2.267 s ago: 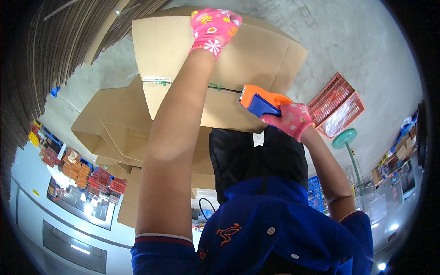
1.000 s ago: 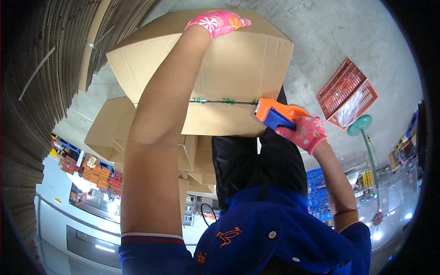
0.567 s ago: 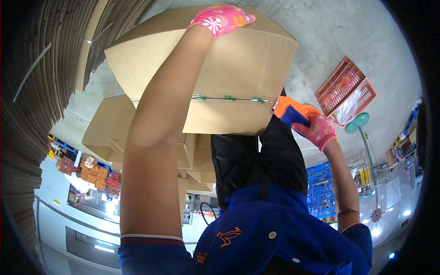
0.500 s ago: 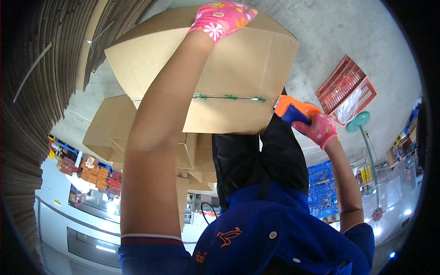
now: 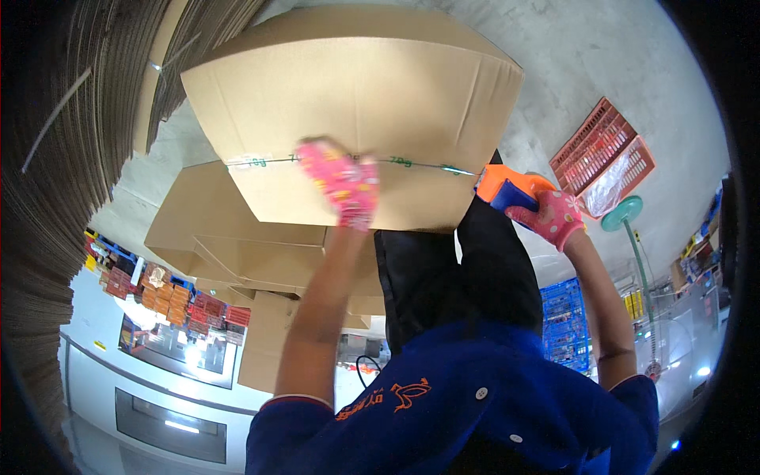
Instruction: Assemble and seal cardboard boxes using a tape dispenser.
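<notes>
A large brown cardboard box [image 5: 356, 95] is in front of me, with a seam running across the side that faces me. Clear tape [image 5: 404, 163] with green print lies along that seam. My left hand [image 5: 340, 178], in a pink flowered glove, is flat over the tape left of the middle, fingers stretched out and somewhat blurred. My right hand [image 5: 554, 218], gloved alike, grips an orange and blue tape dispenser [image 5: 507, 188]. The dispenser's front end is at the box's right edge, where the tape runs up to it.
Stacked flat cardboard sheets [image 5: 71, 158] rise along the left. Other opened cardboard boxes [image 5: 222, 226] stand below and behind the box. On the floor to the right are a red plastic crate [image 5: 602, 150] and a green round-based stand [image 5: 621, 212]. Blue crates [image 5: 564, 317] are farther back.
My left hand has left the box's top edge and come down onto the taped seam. My right hand and the dispenser have barely moved.
</notes>
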Demonstrator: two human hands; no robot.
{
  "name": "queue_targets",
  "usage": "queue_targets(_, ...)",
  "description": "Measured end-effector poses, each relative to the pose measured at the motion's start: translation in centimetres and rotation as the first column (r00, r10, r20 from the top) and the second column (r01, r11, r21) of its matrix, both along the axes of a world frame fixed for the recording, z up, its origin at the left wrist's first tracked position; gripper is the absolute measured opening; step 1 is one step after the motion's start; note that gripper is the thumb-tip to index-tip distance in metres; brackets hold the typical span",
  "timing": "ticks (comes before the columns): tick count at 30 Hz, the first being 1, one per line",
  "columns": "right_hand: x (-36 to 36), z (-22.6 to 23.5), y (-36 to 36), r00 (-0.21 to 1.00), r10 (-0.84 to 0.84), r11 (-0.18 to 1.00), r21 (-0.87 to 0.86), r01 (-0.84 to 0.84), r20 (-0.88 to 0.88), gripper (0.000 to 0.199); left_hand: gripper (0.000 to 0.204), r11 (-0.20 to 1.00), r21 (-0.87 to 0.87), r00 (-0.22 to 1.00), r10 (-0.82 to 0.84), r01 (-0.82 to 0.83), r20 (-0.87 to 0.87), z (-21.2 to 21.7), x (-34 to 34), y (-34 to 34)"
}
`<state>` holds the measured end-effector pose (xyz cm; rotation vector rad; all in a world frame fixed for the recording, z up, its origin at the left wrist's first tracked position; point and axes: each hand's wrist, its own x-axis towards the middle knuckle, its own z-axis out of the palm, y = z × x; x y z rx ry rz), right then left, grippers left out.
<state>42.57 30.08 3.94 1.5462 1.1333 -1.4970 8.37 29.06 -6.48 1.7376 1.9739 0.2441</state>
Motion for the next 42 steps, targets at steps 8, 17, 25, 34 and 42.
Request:
queue_targets(8,0.7,-1.5,-0.3,0.993,0.098,0.995,0.029,-0.096,-0.061,0.069,0.086,0.913,-0.059,0.891,-0.406,0.403,-0.203,0.7,11.2,-3.7)
queue_targets(17,3.3,-7.2,-0.5,0.931,0.035,0.981,0.189,0.037,-0.365,0.074,0.077,0.821,0.104,0.821,-0.539,0.562,-0.187,0.1,13.7,-1.0)
queue_targets(25,3.4,-12.2,0.0,0.819,0.119,0.977,0.214,0.005,-0.561,0.073,0.079,0.828,0.123,0.831,-0.519,0.547,-0.198,0.4,13.1,-0.8)
queue_targets(34,5.5,-21.9,-1.7,0.857,-0.023,0.977,0.171,0.129,-0.515,0.082,0.106,0.800,0.101,0.799,-0.563,0.591,-0.211,1.7,13.5,-0.6)
queue_targets(42,0.7,-18.0,-2.8,0.977,-0.074,0.973,0.202,0.115,-0.201,0.071,0.100,0.969,0.045,0.908,-0.211,0.243,-0.362,1.1,17.8,-1.9)
